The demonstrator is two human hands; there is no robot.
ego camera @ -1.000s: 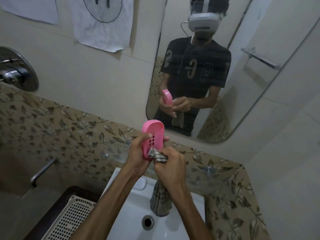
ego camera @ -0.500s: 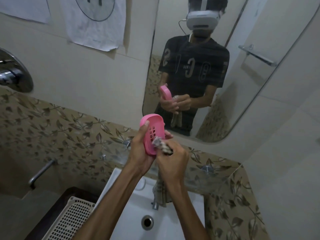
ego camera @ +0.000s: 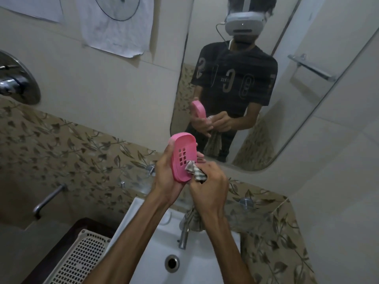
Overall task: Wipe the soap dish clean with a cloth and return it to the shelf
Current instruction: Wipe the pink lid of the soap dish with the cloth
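A pink oval soap dish [ego camera: 182, 156] with a grid of drain holes stands upright in my left hand [ego camera: 168, 179], above the sink. My right hand [ego camera: 207, 185] grips a checked cloth [ego camera: 194, 171] bunched against the dish's lower inner face. The cloth's tail [ego camera: 194, 220] hangs down below my right wrist, in front of the tap. A glass shelf [ego camera: 254, 218] sits against the leaf-patterned tiles, behind and to the right of my hands.
The white sink [ego camera: 184, 261] with its drain lies below my hands, a chrome tap [ego camera: 183, 236] at its back. A white perforated basket [ego camera: 78, 261] stands to the left. A mirror [ego camera: 297, 124] hangs ahead; a wall valve [ego camera: 14, 83] and spout [ego camera: 47, 199] are left.
The view has shifted slightly. My right hand has rubbed the cloth up and along the lower inside of the dish, which my left hand has tilted a little.
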